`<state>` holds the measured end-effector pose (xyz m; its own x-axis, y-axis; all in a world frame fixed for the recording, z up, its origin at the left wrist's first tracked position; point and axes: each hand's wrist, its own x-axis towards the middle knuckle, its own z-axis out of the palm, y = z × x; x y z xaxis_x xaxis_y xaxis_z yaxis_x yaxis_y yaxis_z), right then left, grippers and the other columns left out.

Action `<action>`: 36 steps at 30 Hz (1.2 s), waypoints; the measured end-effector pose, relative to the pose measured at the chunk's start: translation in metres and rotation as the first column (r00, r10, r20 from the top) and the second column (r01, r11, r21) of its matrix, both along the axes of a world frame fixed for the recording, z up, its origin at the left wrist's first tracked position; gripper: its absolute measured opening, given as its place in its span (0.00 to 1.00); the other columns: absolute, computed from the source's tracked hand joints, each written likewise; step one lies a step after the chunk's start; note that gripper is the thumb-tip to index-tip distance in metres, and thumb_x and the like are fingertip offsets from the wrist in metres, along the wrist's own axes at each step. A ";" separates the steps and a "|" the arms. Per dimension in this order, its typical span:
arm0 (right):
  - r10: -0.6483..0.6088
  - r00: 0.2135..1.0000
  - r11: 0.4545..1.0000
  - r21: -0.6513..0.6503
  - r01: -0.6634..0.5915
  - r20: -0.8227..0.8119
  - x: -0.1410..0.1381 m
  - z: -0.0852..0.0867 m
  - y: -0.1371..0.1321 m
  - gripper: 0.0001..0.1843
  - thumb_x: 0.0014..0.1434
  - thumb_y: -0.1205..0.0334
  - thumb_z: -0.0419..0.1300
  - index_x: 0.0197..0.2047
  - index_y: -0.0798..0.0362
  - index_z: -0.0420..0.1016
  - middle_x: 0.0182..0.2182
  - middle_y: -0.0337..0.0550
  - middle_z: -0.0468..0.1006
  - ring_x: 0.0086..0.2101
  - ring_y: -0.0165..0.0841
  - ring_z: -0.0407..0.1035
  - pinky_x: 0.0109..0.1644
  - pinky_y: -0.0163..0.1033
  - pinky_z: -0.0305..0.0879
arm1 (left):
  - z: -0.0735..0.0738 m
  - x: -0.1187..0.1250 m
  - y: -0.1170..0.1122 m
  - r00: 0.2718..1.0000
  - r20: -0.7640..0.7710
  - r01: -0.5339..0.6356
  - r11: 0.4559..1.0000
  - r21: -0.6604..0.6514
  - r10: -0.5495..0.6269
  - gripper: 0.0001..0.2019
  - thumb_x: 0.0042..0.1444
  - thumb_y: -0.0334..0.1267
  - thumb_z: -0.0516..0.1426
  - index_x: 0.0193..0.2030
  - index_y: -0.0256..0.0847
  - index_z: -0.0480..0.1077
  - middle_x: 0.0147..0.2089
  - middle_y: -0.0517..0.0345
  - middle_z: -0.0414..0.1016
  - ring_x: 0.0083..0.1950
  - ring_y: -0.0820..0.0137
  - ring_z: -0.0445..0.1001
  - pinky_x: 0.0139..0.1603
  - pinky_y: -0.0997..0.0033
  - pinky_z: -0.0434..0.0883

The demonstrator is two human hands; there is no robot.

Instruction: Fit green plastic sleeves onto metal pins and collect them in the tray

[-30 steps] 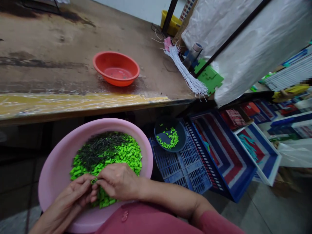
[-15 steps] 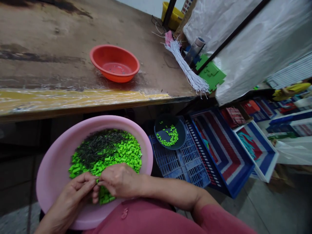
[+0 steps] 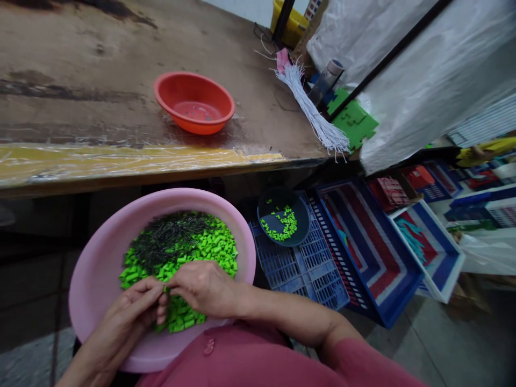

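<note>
A pink basin (image 3: pixel 97 269) rests on my lap, filled with small bright green plastic tubes (image 3: pixel 209 244) and a heap of thin dark pins (image 3: pixel 165 239). Both hands meet over its near side. My left hand (image 3: pixel 131 312) and my right hand (image 3: pixel 203 287) pinch their fingertips together around one small green piece, mostly hidden between the fingers. The rest of the green tubes lie loose under and beyond my hands.
A worn wooden table (image 3: pixel 80 70) carries an orange bowl (image 3: pixel 194 102) and a bundle of white cords (image 3: pixel 312 110). On the floor stand a dark bowl (image 3: pixel 284 217) with a few green pieces, a blue crate (image 3: pixel 306 269) and blue-framed trays (image 3: pixel 371 247).
My hands stay pinched together over the basin. The view has shifted slightly, so the basin and the orange bowl sit a little higher and to the right.
</note>
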<state>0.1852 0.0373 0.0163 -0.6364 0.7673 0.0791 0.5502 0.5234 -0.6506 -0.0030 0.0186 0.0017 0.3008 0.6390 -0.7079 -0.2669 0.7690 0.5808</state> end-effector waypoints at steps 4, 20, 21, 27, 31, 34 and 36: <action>0.011 0.997 0.991 -0.134 -0.021 -0.072 0.007 0.003 0.002 0.06 0.64 0.69 0.58 0.42 0.54 0.76 0.37 0.40 0.81 0.38 0.29 0.74 0.43 0.31 0.66 | 0.006 0.003 -0.002 1.000 0.015 -0.024 0.999 -0.024 0.025 0.16 0.41 0.43 0.71 0.25 0.37 0.69 0.22 0.60 0.69 0.22 0.74 0.65 0.21 0.77 0.66; -0.041 0.947 0.913 -0.397 -0.094 -0.317 0.011 -0.010 0.009 0.09 0.52 0.67 0.71 0.31 0.57 0.74 0.29 0.34 0.73 0.33 0.25 0.69 0.38 0.27 0.63 | 0.005 0.003 -0.009 0.993 -0.023 0.114 0.993 0.010 -0.114 0.18 0.42 0.47 0.71 0.28 0.38 0.70 0.21 0.61 0.72 0.20 0.74 0.68 0.22 0.77 0.66; -0.053 0.945 0.906 -0.413 -0.091 -0.324 0.011 -0.010 0.008 0.09 0.52 0.67 0.71 0.31 0.57 0.74 0.29 0.34 0.72 0.32 0.25 0.69 0.38 0.27 0.63 | 0.004 0.003 -0.009 0.992 -0.019 0.121 0.993 0.015 -0.121 0.18 0.42 0.47 0.71 0.28 0.38 0.70 0.21 0.61 0.72 0.21 0.74 0.68 0.22 0.77 0.67; -0.104 0.933 0.876 -0.477 -0.078 -0.344 0.009 -0.011 0.006 0.10 0.51 0.67 0.71 0.29 0.56 0.73 0.28 0.33 0.71 0.31 0.24 0.67 0.36 0.26 0.61 | 0.000 0.002 -0.009 0.985 0.020 0.170 0.985 0.030 -0.171 0.20 0.42 0.49 0.70 0.27 0.37 0.69 0.21 0.61 0.71 0.21 0.74 0.68 0.21 0.76 0.67; -0.113 0.931 0.866 -0.493 -0.078 -0.346 0.008 -0.012 0.004 0.10 0.51 0.67 0.71 0.28 0.56 0.73 0.28 0.33 0.71 0.31 0.24 0.68 0.37 0.27 0.62 | 0.001 0.002 -0.010 0.988 0.021 0.154 0.988 0.016 -0.154 0.20 0.42 0.49 0.71 0.28 0.38 0.68 0.21 0.62 0.71 0.21 0.75 0.67 0.21 0.77 0.67; -0.124 0.925 0.879 -0.473 -0.067 -0.360 0.007 -0.014 0.002 0.10 0.51 0.66 0.71 0.28 0.56 0.73 0.27 0.32 0.71 0.30 0.24 0.67 0.35 0.27 0.61 | 0.000 0.002 -0.011 0.986 0.037 0.160 0.987 0.015 -0.160 0.21 0.42 0.49 0.71 0.27 0.37 0.67 0.21 0.62 0.71 0.21 0.75 0.67 0.21 0.77 0.67; -0.131 0.920 0.890 -0.453 -0.056 -0.370 0.006 -0.015 0.000 0.10 0.52 0.66 0.71 0.28 0.56 0.73 0.27 0.32 0.70 0.30 0.24 0.67 0.35 0.27 0.60 | -0.001 0.002 -0.011 0.986 0.053 0.159 0.987 0.024 -0.161 0.21 0.43 0.49 0.71 0.27 0.37 0.66 0.21 0.62 0.71 0.21 0.75 0.67 0.20 0.78 0.67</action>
<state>0.1910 0.0371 0.0013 -0.5976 0.8004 -0.0479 0.2237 0.1091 -0.9685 -0.0010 0.0071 0.0004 0.4385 0.5934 -0.6750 -0.1733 0.7928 0.5843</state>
